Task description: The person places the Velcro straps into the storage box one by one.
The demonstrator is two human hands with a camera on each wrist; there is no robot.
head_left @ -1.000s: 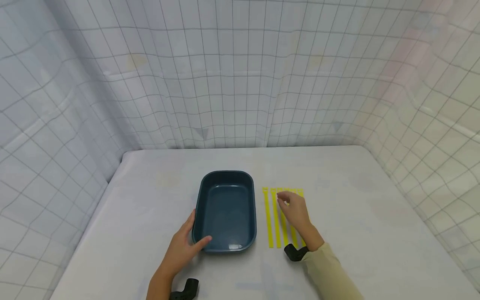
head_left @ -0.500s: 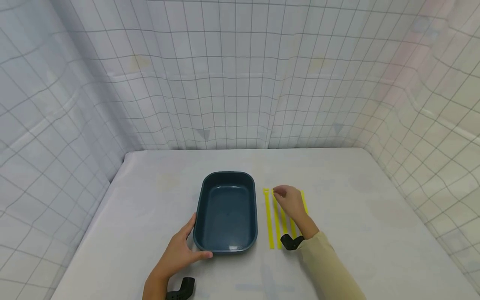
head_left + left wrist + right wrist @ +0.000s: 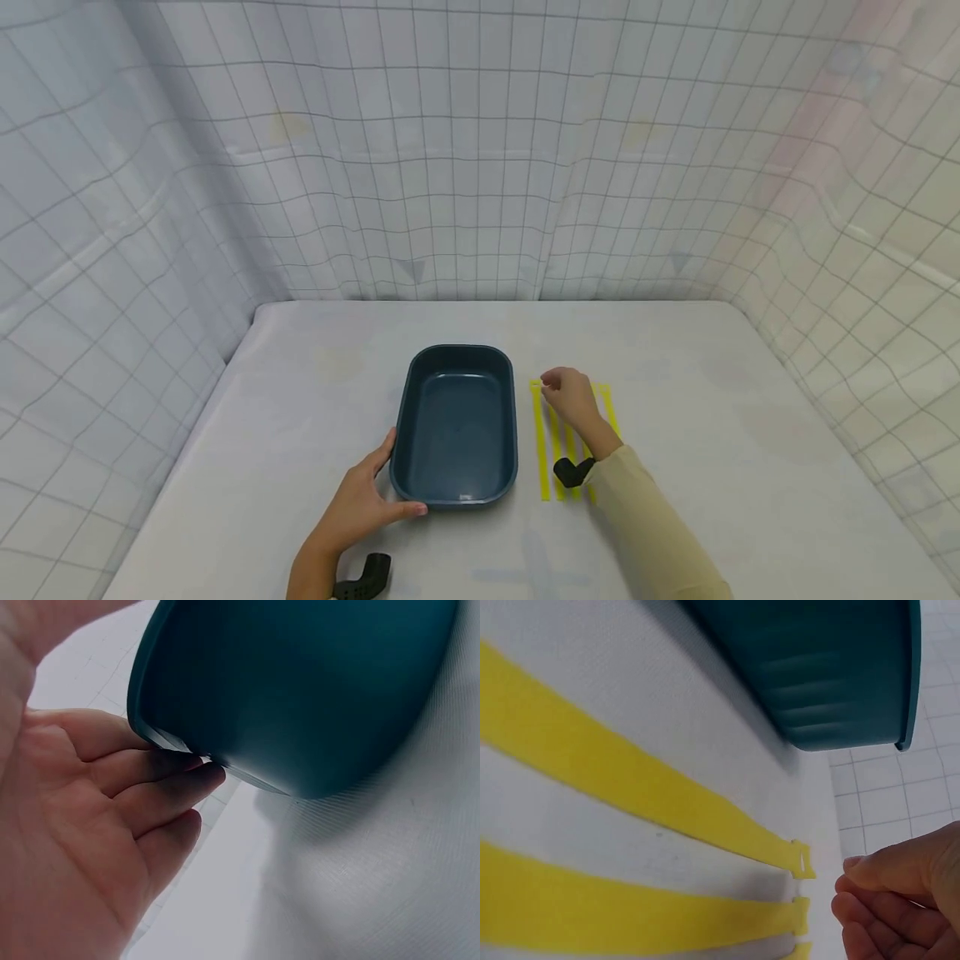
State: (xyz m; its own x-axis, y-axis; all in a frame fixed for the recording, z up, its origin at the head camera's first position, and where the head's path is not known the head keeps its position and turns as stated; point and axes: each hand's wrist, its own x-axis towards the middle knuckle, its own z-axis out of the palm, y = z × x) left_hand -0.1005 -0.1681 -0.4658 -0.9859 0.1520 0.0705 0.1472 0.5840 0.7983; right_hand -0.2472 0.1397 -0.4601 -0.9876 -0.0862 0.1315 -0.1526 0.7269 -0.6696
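Observation:
In the head view a dark blue rectangular tray (image 3: 454, 442) sits on the table. My left hand (image 3: 360, 504) lies at its near left corner, fingers along the left side and thumb at the near rim. The left wrist view shows those fingers (image 3: 169, 780) touching the tray's outer wall. Right of the tray, several yellow straps with slotted heads lie side by side; the nearest strap (image 3: 541, 442) is fully visible. My right hand (image 3: 572, 398) is over their far ends. In the right wrist view its curled fingers hold nothing, close beside a slotted strap head (image 3: 802, 859).
A white cloth covers the table (image 3: 315, 375). White checked curtains (image 3: 480, 167) hang behind it and on both sides. A black wrist mount (image 3: 573, 472) is on the right arm, another black mount (image 3: 366, 577) on the left.
My right hand has moved left and slightly away over the straps, toward the one nearest the tray. My left thumb has shifted down the near rim. The tray stays in place.

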